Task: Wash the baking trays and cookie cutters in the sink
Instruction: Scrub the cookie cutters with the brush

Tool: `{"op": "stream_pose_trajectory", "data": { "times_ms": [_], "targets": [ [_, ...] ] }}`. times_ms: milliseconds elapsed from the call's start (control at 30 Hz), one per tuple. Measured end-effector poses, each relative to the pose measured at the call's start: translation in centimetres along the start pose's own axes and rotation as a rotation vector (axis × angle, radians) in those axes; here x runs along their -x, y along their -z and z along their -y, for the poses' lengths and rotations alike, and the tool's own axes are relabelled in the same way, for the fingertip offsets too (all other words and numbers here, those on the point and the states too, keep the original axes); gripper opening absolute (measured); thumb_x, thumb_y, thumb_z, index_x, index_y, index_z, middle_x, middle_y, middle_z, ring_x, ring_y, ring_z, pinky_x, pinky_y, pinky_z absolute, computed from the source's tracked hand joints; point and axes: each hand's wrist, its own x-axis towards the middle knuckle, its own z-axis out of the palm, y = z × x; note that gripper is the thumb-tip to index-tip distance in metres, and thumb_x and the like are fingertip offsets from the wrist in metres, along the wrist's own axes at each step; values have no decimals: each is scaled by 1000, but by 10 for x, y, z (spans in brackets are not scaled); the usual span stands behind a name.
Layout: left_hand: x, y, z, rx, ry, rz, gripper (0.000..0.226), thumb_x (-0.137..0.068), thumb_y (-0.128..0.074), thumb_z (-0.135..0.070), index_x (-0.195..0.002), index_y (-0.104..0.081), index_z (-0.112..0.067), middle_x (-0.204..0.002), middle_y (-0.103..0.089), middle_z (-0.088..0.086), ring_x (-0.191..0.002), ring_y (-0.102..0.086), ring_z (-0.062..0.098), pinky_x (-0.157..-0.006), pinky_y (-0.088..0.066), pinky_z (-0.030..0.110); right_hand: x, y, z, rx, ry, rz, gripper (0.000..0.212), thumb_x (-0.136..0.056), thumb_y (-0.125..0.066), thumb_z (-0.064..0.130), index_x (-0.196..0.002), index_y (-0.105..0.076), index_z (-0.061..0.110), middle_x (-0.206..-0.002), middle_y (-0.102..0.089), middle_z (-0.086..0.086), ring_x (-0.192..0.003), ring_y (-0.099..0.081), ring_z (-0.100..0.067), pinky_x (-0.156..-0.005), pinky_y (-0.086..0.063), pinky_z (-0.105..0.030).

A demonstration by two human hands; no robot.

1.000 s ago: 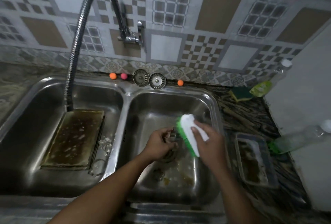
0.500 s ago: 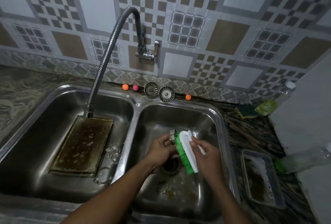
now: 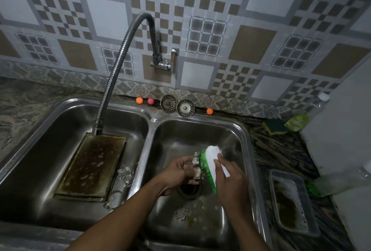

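Observation:
Over the right basin (image 3: 230,132) my left hand (image 3: 176,172) grips a metal cookie cutter (image 3: 196,167). My right hand (image 3: 230,180) holds a white scrub brush with green bristles (image 3: 210,162), bristles pressed against the cutter. A flower-shaped cutter (image 3: 181,213) lies on the right basin's floor near the drain. A stained baking tray (image 3: 92,163) lies in the left basin under the spout. Two more cutters, one (image 3: 125,172) above the other (image 3: 113,200), rest beside that tray.
A flexible metal tap (image 3: 116,70) arches from the wall into the left basin. Two sink strainers (image 3: 176,106) and small coloured balls stand on the back ledge. On the right counter are a dirty smaller tray (image 3: 293,200), a sponge (image 3: 276,126) and plastic bottles (image 3: 341,182).
The view has tilted up, so the sink sits lower in frame. The brush has slid along the cutter, which stays in my left hand over the right basin.

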Motion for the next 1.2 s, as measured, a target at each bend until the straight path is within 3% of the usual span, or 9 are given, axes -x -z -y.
{"op": "stream_pose_trajectory", "data": {
  "times_ms": [100,200,400,600,700,767,900,1067,1200],
  "targets": [
    [2,-3,-1,6,-1,6,44,-87,-62,10,-127,-64,-11,-108,-70,19,-86,-69,23,-72,-58,36,0,0,-2,-69,-69,68,22,-89,-69,21,-110,-75,18,-100,-71,14,-94,-64,3,-82,-52,-18],
    [2,-8,1,-7,-17,-22,45,-86,-63,11,-125,-64,-11,-99,-73,14,-85,-70,22,-69,-59,35,-4,1,-1,-11,-48,73,22,-88,-70,17,-110,-75,15,-98,-72,8,-87,-61,3,-76,-42,-2],
    [-1,-12,7,124,-54,-135,47,-83,-66,13,-123,-63,-10,-105,-73,18,-89,-71,27,-73,-59,40,0,5,-3,-18,-60,120,20,-87,-71,16,-106,-76,13,-96,-71,11,-84,-57,17,-75,-37,3],
    [-3,-14,4,238,-41,-273,51,-83,-62,17,-127,-57,-9,-106,-71,19,-91,-71,30,-73,-62,41,1,9,-6,-82,-121,157,17,-87,-71,21,-103,-76,22,-88,-64,30,-92,-61,12,-77,-43,-5],
    [-1,-18,4,31,-68,-265,60,-84,-60,16,-127,-57,-25,-102,-62,16,-88,-69,26,-77,-61,47,3,11,-3,-121,-122,179,17,-88,-70,21,-103,-76,25,-91,-66,28,-96,-60,13,-77,-44,-6],
    [1,-21,2,-79,-111,-233,60,-85,-57,17,-128,-58,-24,-96,-63,11,-82,-68,22,-76,-61,46,4,7,-4,-91,-128,162,18,-89,-69,24,-106,-75,24,-94,-67,23,-96,-64,5,-78,-45,-9],
    [2,-22,1,71,-93,-224,55,-85,-59,18,-129,-58,-14,-95,-74,3,-86,-72,21,-72,-61,39,2,9,-4,-126,-200,118,21,-90,-68,27,-109,-74,24,-102,-70,17,-93,-61,7,-78,-46,-14],
    [5,-29,-10,390,-17,-75,28,-98,-46,-1,-116,-64,-13,-117,-69,21,-94,-69,33,-84,-56,45,3,10,4,-104,-95,166,19,-88,-71,21,-106,-75,22,-93,-68,22,-93,-58,17,-74,-42,-2],
    [-1,-28,-9,360,37,-182,29,-104,-44,-22,-126,-58,-9,-118,-69,17,-107,-66,38,-97,-50,57,2,10,-3,-134,-179,114,18,-88,-70,26,-105,-75,24,-96,-69,20,-91,-58,18,-75,-43,-5]
  ]
}}
